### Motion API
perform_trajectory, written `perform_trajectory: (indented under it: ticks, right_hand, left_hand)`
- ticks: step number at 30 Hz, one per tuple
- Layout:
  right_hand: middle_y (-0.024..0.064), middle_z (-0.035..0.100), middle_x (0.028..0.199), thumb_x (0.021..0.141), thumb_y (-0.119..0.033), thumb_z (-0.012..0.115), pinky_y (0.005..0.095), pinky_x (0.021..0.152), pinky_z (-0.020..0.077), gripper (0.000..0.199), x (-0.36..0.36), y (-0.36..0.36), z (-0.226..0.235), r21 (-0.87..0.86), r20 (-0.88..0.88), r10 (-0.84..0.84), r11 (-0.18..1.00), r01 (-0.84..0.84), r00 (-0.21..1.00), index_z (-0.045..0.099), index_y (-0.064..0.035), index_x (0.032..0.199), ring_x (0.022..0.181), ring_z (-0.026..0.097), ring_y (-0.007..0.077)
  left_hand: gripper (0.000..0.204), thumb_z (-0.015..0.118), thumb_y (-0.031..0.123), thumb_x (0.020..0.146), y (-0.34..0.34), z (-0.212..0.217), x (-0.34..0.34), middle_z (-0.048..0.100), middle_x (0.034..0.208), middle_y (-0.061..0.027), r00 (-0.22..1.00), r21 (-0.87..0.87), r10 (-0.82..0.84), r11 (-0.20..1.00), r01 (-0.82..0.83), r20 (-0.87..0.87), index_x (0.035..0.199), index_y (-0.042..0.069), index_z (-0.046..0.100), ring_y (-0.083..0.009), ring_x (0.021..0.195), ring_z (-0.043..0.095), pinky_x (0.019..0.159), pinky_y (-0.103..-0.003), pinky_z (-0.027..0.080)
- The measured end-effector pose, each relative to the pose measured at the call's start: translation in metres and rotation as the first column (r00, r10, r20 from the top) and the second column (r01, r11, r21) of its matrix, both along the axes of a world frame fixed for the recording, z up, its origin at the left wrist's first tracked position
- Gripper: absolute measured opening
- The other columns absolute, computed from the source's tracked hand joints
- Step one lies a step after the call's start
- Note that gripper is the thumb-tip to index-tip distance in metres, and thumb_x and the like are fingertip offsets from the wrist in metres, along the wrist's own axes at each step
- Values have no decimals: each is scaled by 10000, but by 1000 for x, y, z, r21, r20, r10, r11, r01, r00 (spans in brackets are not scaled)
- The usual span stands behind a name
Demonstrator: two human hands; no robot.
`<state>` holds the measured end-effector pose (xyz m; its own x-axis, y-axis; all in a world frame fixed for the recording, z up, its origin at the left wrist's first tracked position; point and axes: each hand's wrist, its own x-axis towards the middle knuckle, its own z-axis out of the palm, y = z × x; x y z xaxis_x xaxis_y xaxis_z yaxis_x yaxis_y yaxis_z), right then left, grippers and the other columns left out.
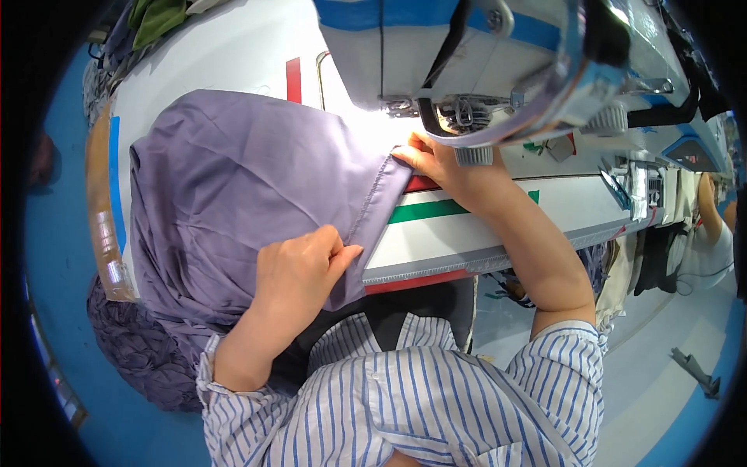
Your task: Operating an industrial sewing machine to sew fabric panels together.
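Observation:
A large piece of lilac fabric (233, 187) lies spread over the white sewing table (233, 62) and hangs off its left and near edges. My left hand (299, 261) rests on the cloth near the table's front edge, fingers pinching a fold by the hemmed edge. My right hand (428, 159) holds the far corner of the same hem right beside the sewing machine (482, 54), just in front of its presser foot (465, 117). The hemmed edge runs taut between both hands.
A heap of more lilac cloth (132, 350) lies on the blue floor at lower left. Green cloth (156, 19) sits at the table's far left corner. Red and green tape marks (436, 208) cross the table. Another person (712, 226) stands at the right by hanging garments.

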<state>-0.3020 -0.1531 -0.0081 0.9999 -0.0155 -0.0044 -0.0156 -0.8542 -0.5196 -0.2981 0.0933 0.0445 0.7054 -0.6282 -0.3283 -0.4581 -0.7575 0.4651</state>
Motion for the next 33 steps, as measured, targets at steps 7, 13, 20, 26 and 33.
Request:
perform_trajectory:
  ticks: [7, 13, 20, 26, 33]
  right_hand:
    - [95, 627, 830, 865, -123, 672, 293, 694, 473, 149, -3, -1, -33, 286, 74, 49, 956, -68, 996, 607, -5, 930, 746, 589, 157]
    - [106, 580, 1222, 913, -230, 553, 468, 991, 393, 294, -9, -4, -49, 264, 137, 109, 954, -143, 984, 593, -110, 1179, 1129, 540, 307]
    - [128, 692, 1000, 788, 14, 674, 359, 822, 515, 271, 3, 1, -6, -68, 406, 228, 973, -219, 885, 705, -45, 1050, 904, 665, 271]
    - [112, 695, 982, 792, -39, 693, 366, 816, 508, 232, 1, 10, 10, -239, 408, 198, 965, -105, 891, 712, -59, 1022, 886, 663, 281]
    - [99, 679, 1001, 827, -30, 669, 360, 778, 514, 197, -26, 5, 20, -44, 452, 38, 999, -20, 891, 675, -48, 1023, 956, 648, 285]
  left_hand:
    - [849, 760, 432, 640, -16, -3, 75, 497, 1364, -41, 644, -49, -663, 681, 731, 383, 1342, 44, 483, -217, 1268, 435, 1052, -415, 340]
    - [870, 696, 575, 692, -12, -34, 70, 449, 1422, -74, 768, -175, -521, 773, 610, 373, 1367, 74, 469, -266, 1366, 347, 1136, -527, 209]
    - [806, 710, 531, 719, -25, -39, 38, 471, 1372, -108, 904, -270, -231, 902, 337, 359, 1334, 61, 487, -282, 1330, 374, 1144, -545, 177]
    - [799, 695, 535, 735, -31, -42, 30, 499, 1345, -114, 902, -254, -156, 927, 274, 403, 1342, 59, 486, -304, 1307, 390, 1138, -549, 182]
    - [796, 683, 540, 743, -37, -45, 29, 498, 1343, -109, 883, -217, -159, 936, 277, 441, 1352, 70, 477, -303, 1305, 386, 1129, -545, 197]
